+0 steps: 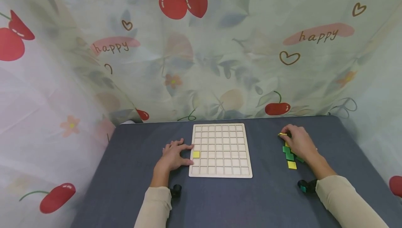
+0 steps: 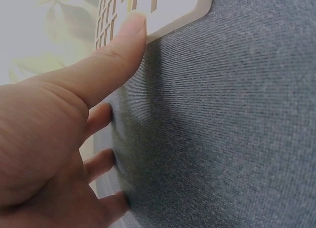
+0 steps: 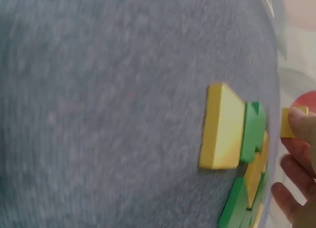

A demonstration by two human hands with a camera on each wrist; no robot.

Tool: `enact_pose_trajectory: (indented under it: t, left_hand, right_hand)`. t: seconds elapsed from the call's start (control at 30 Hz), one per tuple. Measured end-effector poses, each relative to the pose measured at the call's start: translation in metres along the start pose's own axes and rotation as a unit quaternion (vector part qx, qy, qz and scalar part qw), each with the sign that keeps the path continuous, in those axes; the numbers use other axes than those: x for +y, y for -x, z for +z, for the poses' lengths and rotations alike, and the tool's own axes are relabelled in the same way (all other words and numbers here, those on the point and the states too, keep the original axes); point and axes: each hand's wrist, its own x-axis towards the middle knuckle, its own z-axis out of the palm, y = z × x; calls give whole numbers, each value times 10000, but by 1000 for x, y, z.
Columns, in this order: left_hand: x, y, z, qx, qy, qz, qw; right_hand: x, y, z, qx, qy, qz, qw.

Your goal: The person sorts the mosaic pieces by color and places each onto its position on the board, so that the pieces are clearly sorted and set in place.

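Observation:
A pale wooden grid board (image 1: pixel 220 150) lies on the dark cloth-covered table, with one yellow square tile (image 1: pixel 196 154) in a cell of its left column. At the board's left edge rests my left hand (image 1: pixel 172 157), thumb and index finger spread against the rim; its thumb (image 2: pixel 116 60) touches the edge in the left wrist view. My right hand (image 1: pixel 299 142) pinches another yellow tile (image 3: pixel 288 123) between thumb and fingers, above the loose pile on the right. Green tiles (image 1: pixel 289 156) and a yellow tile (image 1: pixel 292 165) lie beneath and beside that hand, which partly covers the pile.
A patterned curtain (image 1: pixel 213 64) with cherries hangs behind the table and along both sides. The dark tabletop (image 1: pixel 220 203) spreads around the board. Each wrist wears a small black camera, one at the left cuff (image 1: pixel 176 190) and one at the right.

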Motion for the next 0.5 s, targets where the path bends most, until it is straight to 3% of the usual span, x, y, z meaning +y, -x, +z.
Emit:
enact_pose_trajectory:
  t: [0.5]
  left_hand:
    - [1, -1, 0, 15, -44, -21, 10000]
  right_hand:
    - [-27, -4, 14, -158, -463, -39, 9988]
